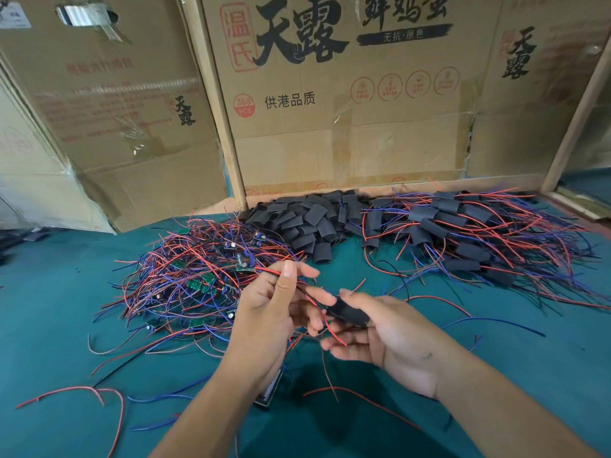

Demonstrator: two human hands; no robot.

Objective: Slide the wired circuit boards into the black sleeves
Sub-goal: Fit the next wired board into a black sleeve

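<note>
Fingers [355, 300] of our right hand [393, 338] clamp a black sleeve [347, 312]; our left hand [274, 305] pinches its red wire [274, 272]. At 1 o'clock sleeved boards [463, 226] pile up; bare boards [201, 259] at 10 o'clock and empty sleeves [307, 219] at 12 remain.

The scene is evenly and softly lit, with a dark shadow cast on the green table [66, 292] beneath the forearms. Straight edges are bent by wide-angle distortion, and the cardboard boxes [109, 104] at left are smeared by blur.
</note>
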